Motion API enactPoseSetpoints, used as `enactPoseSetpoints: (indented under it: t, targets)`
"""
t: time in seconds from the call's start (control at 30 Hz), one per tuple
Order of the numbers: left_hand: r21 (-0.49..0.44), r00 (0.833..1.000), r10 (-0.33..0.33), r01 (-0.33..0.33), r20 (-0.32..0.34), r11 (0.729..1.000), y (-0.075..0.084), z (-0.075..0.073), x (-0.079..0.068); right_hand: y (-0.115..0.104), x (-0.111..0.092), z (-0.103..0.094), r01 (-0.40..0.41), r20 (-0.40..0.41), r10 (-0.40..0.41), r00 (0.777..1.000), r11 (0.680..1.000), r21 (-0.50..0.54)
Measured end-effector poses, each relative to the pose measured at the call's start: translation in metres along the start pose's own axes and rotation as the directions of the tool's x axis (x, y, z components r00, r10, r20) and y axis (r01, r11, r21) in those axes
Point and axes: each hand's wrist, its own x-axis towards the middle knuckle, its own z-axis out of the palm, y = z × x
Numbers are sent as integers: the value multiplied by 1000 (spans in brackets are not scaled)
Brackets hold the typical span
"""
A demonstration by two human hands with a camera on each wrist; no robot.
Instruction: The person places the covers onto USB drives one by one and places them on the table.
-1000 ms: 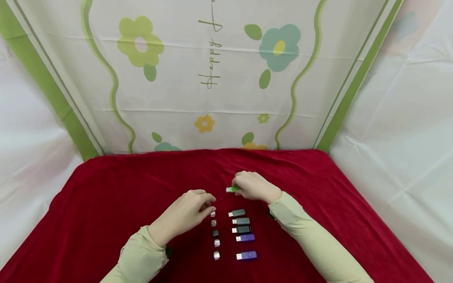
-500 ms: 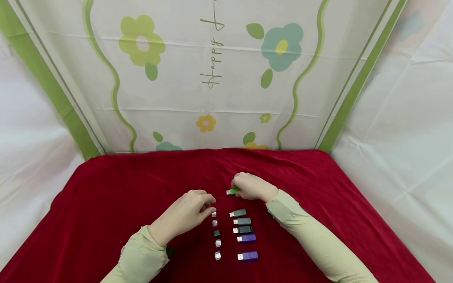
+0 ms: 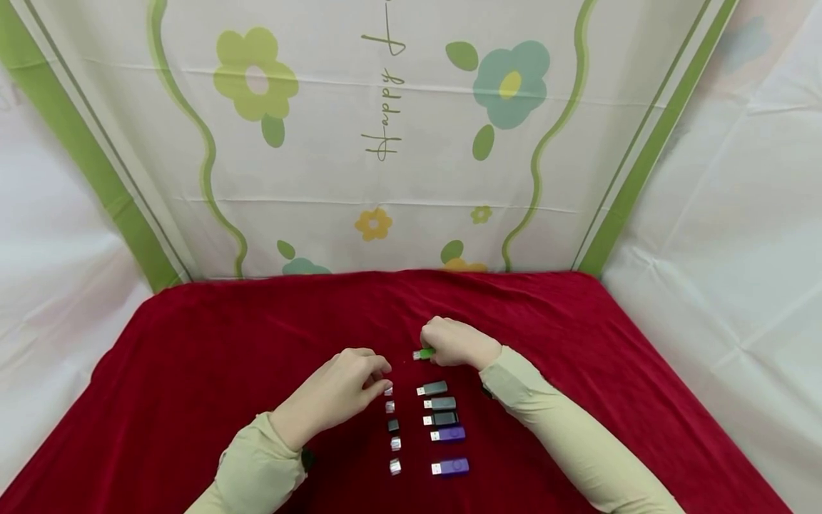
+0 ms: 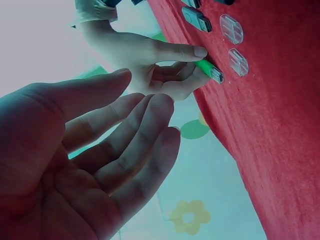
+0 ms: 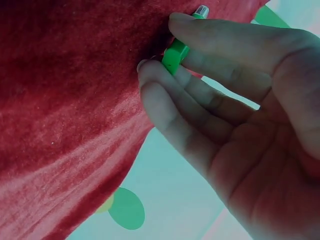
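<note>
Green USB flash drive (image 3: 427,353) sat pinched between thumb and fingers of the right hand (image 3: 459,342), metal plug (image 3: 417,355) pointing left, beyond two grey drives (image 3: 435,388), a black drive (image 3: 444,419) and two purple drives (image 3: 452,467) on the red-draped surface (image 3: 212,350). The left hand (image 3: 339,385) held nothing, its loosely bent fingers parted from the thumb, near the farthest of four clear caps (image 3: 395,444); a black cap (image 3: 393,425) lay midway along their column.

1. USB stick (image 3: 427,354) was bright green;
2. two further sticks (image 3: 456,466) were purple;
3. cloth (image 3: 257,343) was plain deep red;
4. backdrop (image 3: 308,157) was white; printed with yellow-green, teal and orange flowers (image 3: 231,53).
</note>
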Motion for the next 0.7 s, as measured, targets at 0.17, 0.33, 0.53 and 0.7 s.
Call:
enactPoseSetpoints:
  t: [0.17, 0.33, 0.53, 0.7]
  targets:
    - [7, 1000, 1, -1, -4, 1000, 0, 0, -1, -2, 0, 2, -12, -29, 11, 1000, 999, -38]
    - [6, 1000, -6, 6, -5, 1000, -1, 1, 0, -7, -6, -3, -45, -48, 41, 998, 996, -80]
    - [-4, 999, -21, 21, 25, 1000, -3, 4, -3, -24, -25, -14, -120, -78, 116, 990, 992, -50]
    - [7, 999, -30, 29, 41, 1000, -7, 4, -4, -41, -36, -25, -74, -72, 73, 995, 997, -22]
